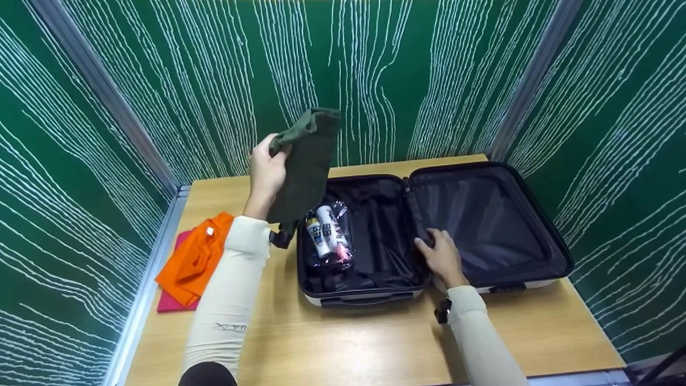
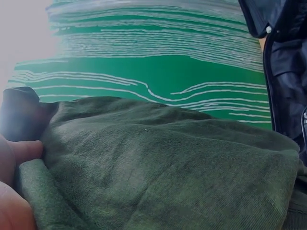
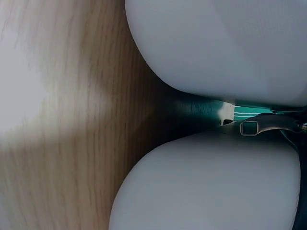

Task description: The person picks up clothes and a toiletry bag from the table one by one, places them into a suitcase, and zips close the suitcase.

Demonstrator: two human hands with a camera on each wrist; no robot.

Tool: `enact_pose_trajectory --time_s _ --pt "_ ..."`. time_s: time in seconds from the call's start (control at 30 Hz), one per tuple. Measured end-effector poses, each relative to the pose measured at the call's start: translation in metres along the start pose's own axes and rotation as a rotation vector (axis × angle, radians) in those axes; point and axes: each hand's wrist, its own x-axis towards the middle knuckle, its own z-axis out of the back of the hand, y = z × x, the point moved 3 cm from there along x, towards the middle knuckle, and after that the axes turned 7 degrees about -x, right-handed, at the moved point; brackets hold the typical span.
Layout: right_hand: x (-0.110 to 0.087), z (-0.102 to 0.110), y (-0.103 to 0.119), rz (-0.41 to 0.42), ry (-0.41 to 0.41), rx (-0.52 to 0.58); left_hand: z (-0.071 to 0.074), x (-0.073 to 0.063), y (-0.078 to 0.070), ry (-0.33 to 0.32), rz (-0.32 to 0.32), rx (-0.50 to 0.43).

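My left hand (image 1: 267, 170) grips a folded dark green cloth garment (image 1: 308, 169) by its upper left edge and holds it up above the left side of an open suitcase (image 1: 370, 295). In the left wrist view the green fabric (image 2: 168, 167) fills the lower part, with thumb and finger at its left edge. My right hand (image 1: 444, 258) rests at the inner edge between the suitcase's two halves, its fingers relaxed. Inside the left half lies a clear pouch (image 1: 345, 212) with white tubes (image 1: 328, 225). The right wrist view shows the suitcase's pale shell (image 3: 216, 182), not the hand.
An orange folded garment (image 1: 201, 257) lies on a pink one (image 1: 174, 303) at the table's left. The suitcase's other half (image 1: 482, 214) lies flat on the right. Green walls (image 1: 364, 80) with white streaks enclose the wooden table (image 1: 343, 343) on three sides.
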Motion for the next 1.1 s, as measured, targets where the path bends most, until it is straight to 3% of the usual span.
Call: enact_pose_trajectory --time_s 0.17,0.4,0.7,1.1 --pt "0.000 0.000 0.000 0.000 -0.004 0.007 -0.009 0.003 -0.005 -0.014 0.007 -0.010" --pt "0.001 -0.001 -0.002 0.000 -0.008 -0.005 -0.019 0.010 -0.007 -0.033 0.026 -0.094" --pt "0.000 0.000 -0.001 0.002 0.004 -0.005 -0.025 0.017 -0.004 -0.073 0.103 -0.221" --pt "-0.001 0.000 -0.002 0.003 -0.007 0.000 -0.037 0.027 -0.001 -0.059 0.127 -0.287"
